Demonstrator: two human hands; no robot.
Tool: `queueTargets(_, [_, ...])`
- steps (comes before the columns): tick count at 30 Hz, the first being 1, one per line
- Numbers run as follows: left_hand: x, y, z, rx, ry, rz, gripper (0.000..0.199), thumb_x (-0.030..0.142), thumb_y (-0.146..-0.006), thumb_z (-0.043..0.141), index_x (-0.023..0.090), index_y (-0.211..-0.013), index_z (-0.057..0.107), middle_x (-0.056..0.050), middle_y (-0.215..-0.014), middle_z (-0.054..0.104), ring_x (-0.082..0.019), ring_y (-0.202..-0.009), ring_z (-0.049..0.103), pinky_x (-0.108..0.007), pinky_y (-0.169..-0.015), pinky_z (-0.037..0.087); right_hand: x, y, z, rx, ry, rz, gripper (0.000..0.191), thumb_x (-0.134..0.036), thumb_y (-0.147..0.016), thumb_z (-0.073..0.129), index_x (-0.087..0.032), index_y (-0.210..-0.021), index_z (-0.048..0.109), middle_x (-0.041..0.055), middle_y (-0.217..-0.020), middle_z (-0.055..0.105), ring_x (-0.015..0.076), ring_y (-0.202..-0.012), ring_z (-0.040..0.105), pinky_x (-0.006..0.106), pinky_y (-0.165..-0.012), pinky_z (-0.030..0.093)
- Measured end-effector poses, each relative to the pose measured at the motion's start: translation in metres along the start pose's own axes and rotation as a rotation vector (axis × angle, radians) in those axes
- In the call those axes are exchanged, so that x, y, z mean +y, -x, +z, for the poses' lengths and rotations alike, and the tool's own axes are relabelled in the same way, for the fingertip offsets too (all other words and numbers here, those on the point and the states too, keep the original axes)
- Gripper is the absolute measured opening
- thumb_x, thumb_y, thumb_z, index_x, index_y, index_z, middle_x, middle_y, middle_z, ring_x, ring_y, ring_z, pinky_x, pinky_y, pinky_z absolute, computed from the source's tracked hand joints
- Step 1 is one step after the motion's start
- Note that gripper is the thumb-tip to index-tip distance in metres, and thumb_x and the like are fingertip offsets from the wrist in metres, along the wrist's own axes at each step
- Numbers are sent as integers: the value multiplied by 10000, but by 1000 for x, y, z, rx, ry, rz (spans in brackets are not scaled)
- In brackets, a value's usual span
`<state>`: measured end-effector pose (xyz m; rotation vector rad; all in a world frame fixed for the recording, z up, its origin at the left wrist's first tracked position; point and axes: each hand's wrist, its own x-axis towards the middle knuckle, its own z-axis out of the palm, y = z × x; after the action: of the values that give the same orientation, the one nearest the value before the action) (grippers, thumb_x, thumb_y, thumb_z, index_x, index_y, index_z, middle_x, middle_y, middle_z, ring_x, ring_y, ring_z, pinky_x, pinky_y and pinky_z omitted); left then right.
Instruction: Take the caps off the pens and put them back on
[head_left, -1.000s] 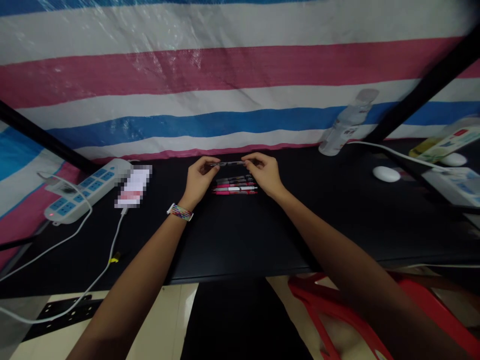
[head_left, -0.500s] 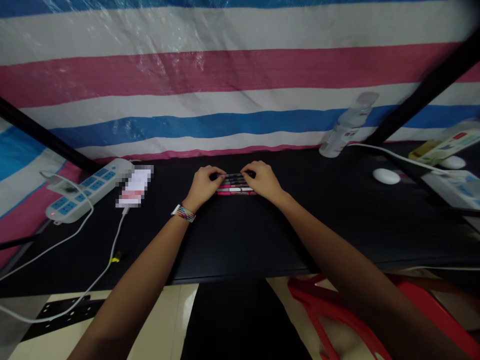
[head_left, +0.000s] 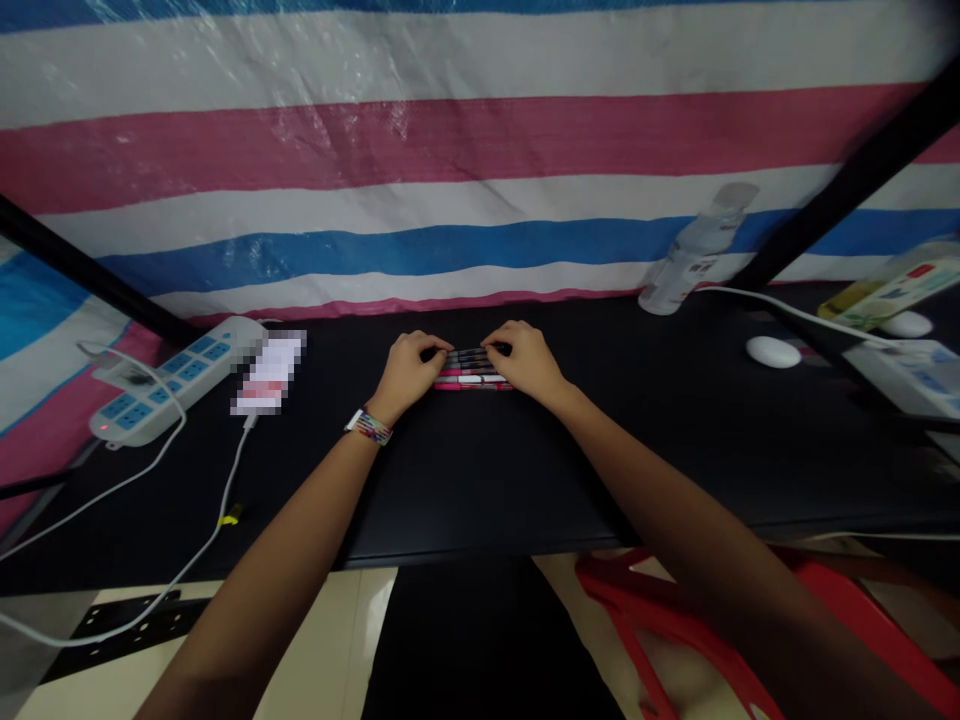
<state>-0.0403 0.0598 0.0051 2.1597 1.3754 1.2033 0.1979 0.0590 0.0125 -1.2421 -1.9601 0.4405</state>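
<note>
Several pens (head_left: 472,379) lie side by side on the black table, dark ones at the back and pink and white ones nearer me. My left hand (head_left: 414,367) grips their left ends, thumb and fingers curled around them. At the opposite ends, my right hand (head_left: 523,358) pinches the pens with thumb and forefinger. Both hands rest on the table and partly cover the pen ends. A multicoloured woven band (head_left: 369,427) circles my left wrist.
On the left are a white power strip (head_left: 180,380), a phone (head_left: 270,372) with a blurred screen and a white cable (head_left: 229,480). A clear bottle (head_left: 697,250) leans at the back right, near a white oval object (head_left: 773,352). A red plastic stool (head_left: 675,610) stands below the table edge.
</note>
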Motion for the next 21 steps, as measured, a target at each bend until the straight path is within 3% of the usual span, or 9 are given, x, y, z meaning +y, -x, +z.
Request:
queueTargets(8, [14, 1, -5, -96, -147, -60, 237, 191, -950, 646, 262, -1007, 865, -68, -991, 800, -288, -982, 694, -475, -979, 520, -1, 0, 1, 2, 73, 9, 229, -126, -945, 659, -232, -955, 862, 92, -1035, 792, 302, -1054, 711, 476, -986, 572])
queueTargets(21, [17, 1, -4, -76, -124, -50, 234, 138, -918, 670, 260, -968, 864, -55, -971, 799, -282, -963, 696, -482, -986, 497, -11, 9, 7, 37, 171, 22, 231, -156, -972, 629, -213, -979, 852, 120, -1065, 776, 328, -1044, 690, 489, -905, 585])
